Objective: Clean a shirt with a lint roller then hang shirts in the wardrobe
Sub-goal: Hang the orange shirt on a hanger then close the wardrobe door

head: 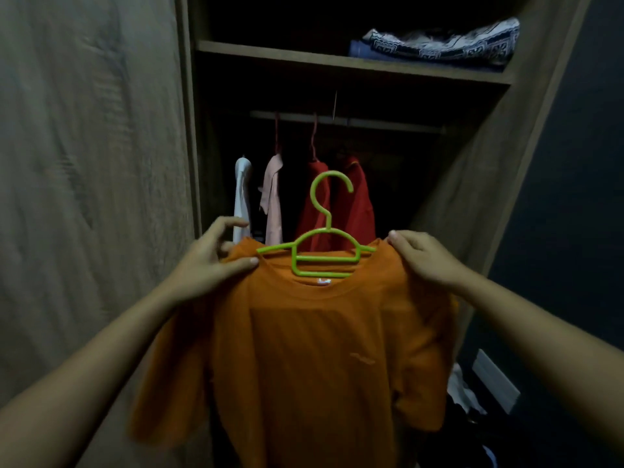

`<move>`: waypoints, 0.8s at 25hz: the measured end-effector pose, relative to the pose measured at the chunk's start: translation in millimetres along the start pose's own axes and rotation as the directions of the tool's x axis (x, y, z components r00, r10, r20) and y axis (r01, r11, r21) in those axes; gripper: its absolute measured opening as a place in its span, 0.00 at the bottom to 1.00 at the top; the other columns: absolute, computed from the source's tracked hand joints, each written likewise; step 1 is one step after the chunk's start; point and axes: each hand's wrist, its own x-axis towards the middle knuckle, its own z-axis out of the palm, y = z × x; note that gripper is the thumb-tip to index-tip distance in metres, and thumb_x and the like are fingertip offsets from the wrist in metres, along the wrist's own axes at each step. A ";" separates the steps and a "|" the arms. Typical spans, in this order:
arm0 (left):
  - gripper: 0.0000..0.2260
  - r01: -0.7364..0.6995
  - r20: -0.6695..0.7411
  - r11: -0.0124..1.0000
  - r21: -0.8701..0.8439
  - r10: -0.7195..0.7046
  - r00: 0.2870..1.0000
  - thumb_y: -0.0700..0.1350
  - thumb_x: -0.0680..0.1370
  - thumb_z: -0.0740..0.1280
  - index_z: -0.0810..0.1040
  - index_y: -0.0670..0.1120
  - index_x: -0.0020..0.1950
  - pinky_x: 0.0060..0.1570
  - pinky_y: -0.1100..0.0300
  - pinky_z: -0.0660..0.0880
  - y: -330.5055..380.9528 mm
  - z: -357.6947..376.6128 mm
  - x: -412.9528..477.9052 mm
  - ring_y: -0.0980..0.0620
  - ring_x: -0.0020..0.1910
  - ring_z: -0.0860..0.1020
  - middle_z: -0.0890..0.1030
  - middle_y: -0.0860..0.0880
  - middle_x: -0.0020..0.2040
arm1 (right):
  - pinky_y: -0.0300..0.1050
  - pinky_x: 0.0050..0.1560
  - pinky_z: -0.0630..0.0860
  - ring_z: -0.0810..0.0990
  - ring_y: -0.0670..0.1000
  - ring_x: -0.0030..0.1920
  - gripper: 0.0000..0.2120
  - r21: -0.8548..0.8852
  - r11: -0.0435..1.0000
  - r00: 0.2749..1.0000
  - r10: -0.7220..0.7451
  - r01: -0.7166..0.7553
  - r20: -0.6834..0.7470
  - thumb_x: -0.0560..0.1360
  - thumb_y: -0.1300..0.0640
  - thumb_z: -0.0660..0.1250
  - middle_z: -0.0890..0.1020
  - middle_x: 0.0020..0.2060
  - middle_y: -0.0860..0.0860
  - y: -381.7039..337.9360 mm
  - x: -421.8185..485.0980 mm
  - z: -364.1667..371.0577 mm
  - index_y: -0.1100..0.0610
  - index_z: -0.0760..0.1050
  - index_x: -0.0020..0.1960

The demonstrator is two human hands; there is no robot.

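An orange T-shirt [314, 349] hangs on a green plastic hanger [324, 244], held up in front of the open wardrobe. My left hand [209, 261] pinches the shirt's left shoulder between thumb and fingers. Over on the other shoulder, my right hand [422, 258] grips the cloth with curled fingers. The hanger's hook [329, 187] points up and is free, below the wardrobe rail [371, 122]. No lint roller is in view.
On the rail hang a white shirt [242, 194], a pink shirt [273, 197] and red shirts [341, 204]. Folded patterned cloth [442, 42] lies on the upper shelf [304, 57]. The wardrobe door [84, 163] stands at the left. Clothes [466, 400] lie low at right.
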 end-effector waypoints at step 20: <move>0.27 0.040 -0.077 0.828 0.559 0.004 0.997 0.37 0.65 0.77 0.75 0.71 0.32 0.32 0.80 0.67 11.1 -122.6 -20.9 0.75 0.33 0.75 0.75 0.68 0.27 | 0.30 0.36 0.74 0.79 0.39 0.36 0.03 0.535 0.845 0.973 0.127 -0.005 -0.192 0.74 0.60 0.66 0.80 0.39 0.50 25.4 19.0 21.6 0.54 0.77 0.45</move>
